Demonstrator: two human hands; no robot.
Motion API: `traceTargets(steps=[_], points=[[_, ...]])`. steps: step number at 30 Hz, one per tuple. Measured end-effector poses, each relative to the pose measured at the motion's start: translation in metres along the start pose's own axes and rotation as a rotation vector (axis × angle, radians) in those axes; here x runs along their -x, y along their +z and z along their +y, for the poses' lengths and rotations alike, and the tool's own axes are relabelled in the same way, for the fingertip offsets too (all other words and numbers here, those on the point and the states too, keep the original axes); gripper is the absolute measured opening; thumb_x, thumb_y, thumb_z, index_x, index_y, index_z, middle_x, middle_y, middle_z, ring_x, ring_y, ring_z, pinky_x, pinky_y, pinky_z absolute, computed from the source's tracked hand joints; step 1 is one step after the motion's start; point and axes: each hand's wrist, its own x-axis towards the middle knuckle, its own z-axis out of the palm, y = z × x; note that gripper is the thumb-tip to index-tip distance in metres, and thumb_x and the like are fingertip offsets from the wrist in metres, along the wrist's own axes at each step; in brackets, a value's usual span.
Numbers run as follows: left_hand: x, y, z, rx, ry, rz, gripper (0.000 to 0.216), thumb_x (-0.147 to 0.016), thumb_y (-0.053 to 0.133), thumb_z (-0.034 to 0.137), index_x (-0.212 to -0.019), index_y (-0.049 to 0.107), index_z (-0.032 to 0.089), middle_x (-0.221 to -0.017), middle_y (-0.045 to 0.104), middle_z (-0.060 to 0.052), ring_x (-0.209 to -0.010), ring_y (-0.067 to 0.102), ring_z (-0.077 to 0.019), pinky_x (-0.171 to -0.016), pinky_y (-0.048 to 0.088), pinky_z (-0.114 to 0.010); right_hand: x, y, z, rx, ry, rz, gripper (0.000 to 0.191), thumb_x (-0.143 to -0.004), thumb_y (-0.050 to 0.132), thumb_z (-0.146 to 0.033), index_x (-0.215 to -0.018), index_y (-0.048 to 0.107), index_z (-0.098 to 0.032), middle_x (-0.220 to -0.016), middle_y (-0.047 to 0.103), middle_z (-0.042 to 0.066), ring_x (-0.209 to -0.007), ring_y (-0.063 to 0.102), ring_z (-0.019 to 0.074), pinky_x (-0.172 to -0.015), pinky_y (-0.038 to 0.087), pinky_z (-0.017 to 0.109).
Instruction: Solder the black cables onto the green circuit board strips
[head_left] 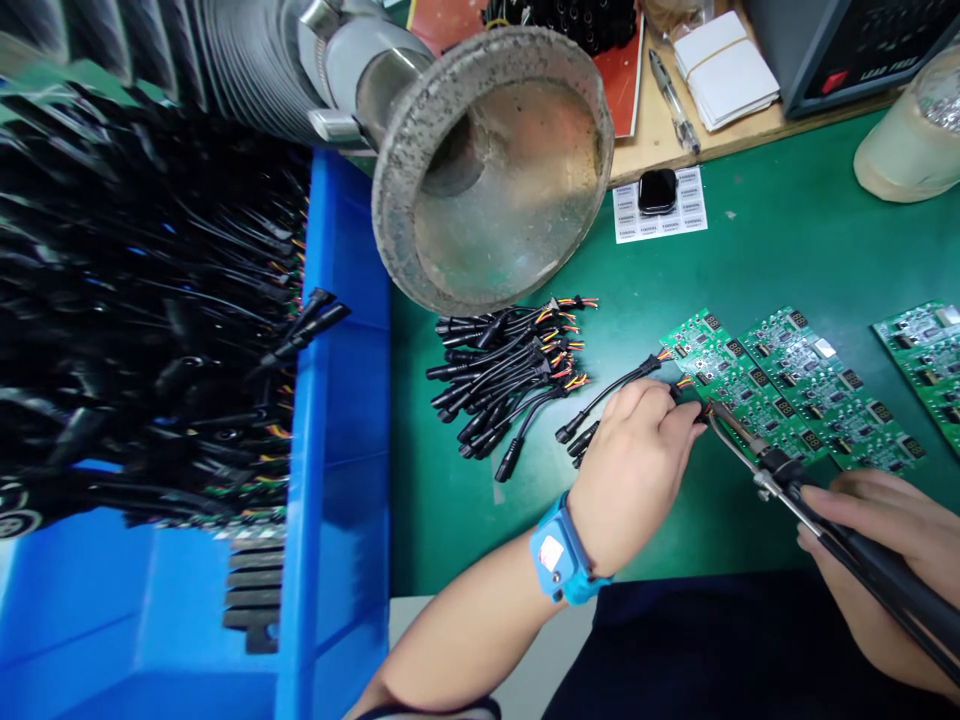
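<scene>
My left hand (637, 455), with a blue wrist strap (562, 555), is closed in a pinch at the edge of a green circuit board panel (739, 380). Its fingers hold a short black cable whose coloured wire ends meet the board; most of that cable is hidden under the hand. Another black cable (615, 395) reaches the same board edge just above. In my right hand (885, 560) is a black-handled soldering iron (780, 470) with a thin metal feed tube alongside. The iron's tip is at the wire ends beside my left fingertips.
Loose black cables (502, 370) lie piled on the green mat. A blue bin (337, 400) full of cables stands left. A fume extraction hood (502, 180) overhangs the bench. More boards (926, 360) lie right; a smartwatch (658, 191) and soldering station (855, 60) are behind.
</scene>
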Motion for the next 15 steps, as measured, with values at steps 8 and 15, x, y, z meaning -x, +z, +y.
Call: traceTargets(steps=[8,15], points=[[0.0,0.001,0.0,-0.034,0.009,0.014,0.023,-0.09,0.047,0.024,-0.1,0.062,0.011,-0.084,0.056,-0.009,-0.097,0.053,-0.0236,-0.083,0.05,-0.041,-0.002,0.0,-0.002,-0.008,0.059,-0.071,0.019,-0.082,0.054,-0.018,-0.1,0.059,-0.02,-0.07,0.061,0.0,-0.062,0.057,0.0144,-0.06,0.046,0.031],[0.001,0.002,0.0,-0.038,0.012,0.017,0.023,-0.09,0.047,0.024,-0.101,0.062,0.01,-0.085,0.057,-0.01,-0.097,0.054,-0.0239,-0.083,0.05,-0.042,0.008,-0.001,0.009,-0.072,-0.047,-0.02,0.032,-0.078,0.058,-0.013,-0.108,0.058,-0.023,-0.08,0.063,0.001,-0.072,0.06,0.0162,-0.061,0.049,0.03]])
